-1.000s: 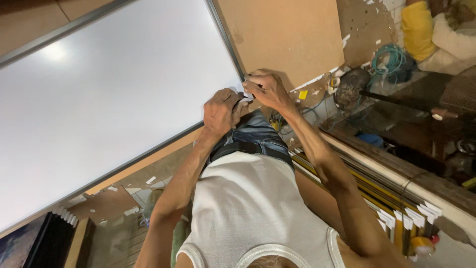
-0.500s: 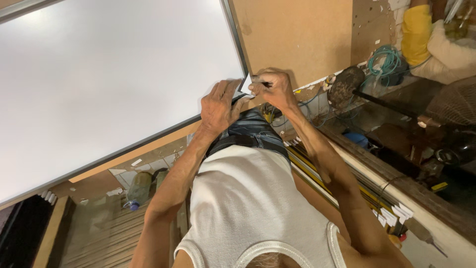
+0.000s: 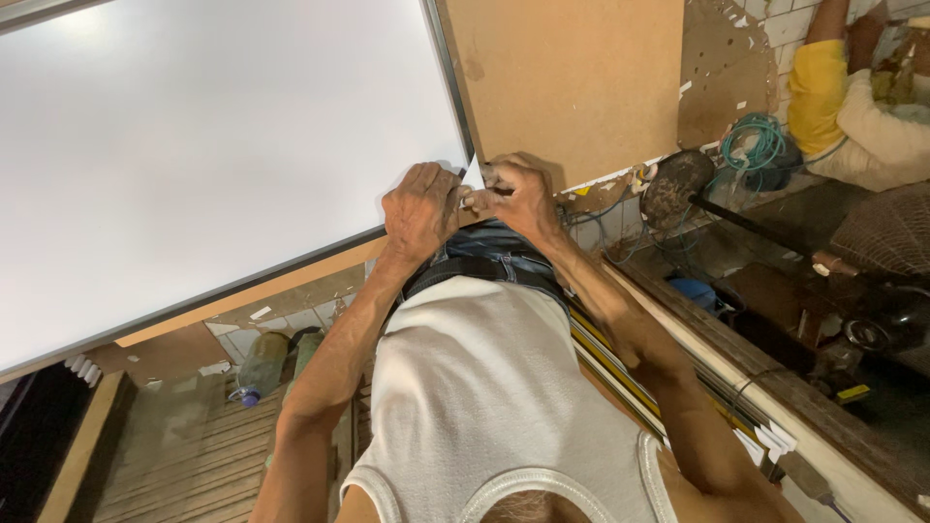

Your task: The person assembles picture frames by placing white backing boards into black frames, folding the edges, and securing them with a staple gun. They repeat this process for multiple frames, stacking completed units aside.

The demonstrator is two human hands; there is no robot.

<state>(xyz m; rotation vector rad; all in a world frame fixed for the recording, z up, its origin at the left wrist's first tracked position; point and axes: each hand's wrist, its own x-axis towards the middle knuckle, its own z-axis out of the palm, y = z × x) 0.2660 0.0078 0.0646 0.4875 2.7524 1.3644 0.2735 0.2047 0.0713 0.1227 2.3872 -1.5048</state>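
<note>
A large white board (image 3: 213,145) with a thin grey metal frame lies in front of me over a brown fibreboard sheet (image 3: 572,77). Both hands meet at its near right corner. My left hand (image 3: 418,208) lies knuckles up on the board's lower edge, fingers curled over the frame. My right hand (image 3: 523,194) is closed just beside it, its fingertips pinching at the frame corner (image 3: 472,174). Something small and pale shows between the fingers of the two hands; I cannot tell what it is. My white vest and jeans fill the lower middle.
Another person with a yellow sleeve (image 3: 819,82) sits at the top right. A green coiled cord (image 3: 760,140) and a dark round disc (image 3: 673,184) lie near the wall. Plastic bottles (image 3: 262,363) rest on wooden slats at the lower left. Long yellow and black strips (image 3: 620,358) run along my right side.
The view has shifted, so the board corner and the hands sit a little higher and further right. Both hands have stayed at the corner, close together.
</note>
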